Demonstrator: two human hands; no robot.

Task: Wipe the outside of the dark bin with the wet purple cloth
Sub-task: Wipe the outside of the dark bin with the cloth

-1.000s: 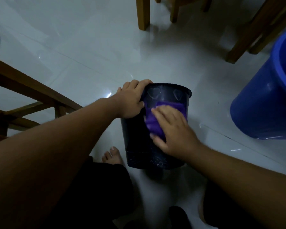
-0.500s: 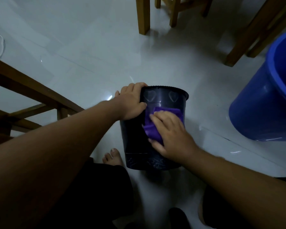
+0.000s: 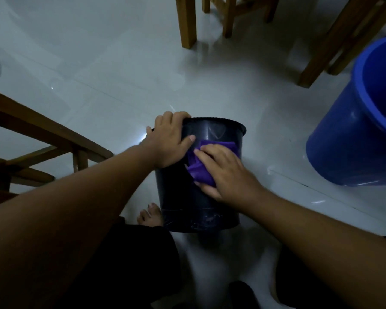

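Note:
The dark bin (image 3: 183, 197) stands on the pale tiled floor between my knees, with heart shapes near its rim. My left hand (image 3: 171, 140) grips the bin's rim on its left side, fingers curled over the edge. My right hand (image 3: 225, 172) lies flat against the near wall of the bin, pressing the folded purple cloth (image 3: 201, 171) onto it. Part of the cloth shows above and left of my fingers; the rest is hidden under my palm.
A large blue bucket (image 3: 352, 139) stands on the floor at the right. Wooden chair legs (image 3: 187, 23) rise at the top, and a wooden frame (image 3: 42, 134) lies at the left. My bare toes (image 3: 151, 216) touch the bin's left base.
My right hand has shifted the cloth a little down and left on the bin's wall. My left hand stays on the rim. The view has tilted slightly.

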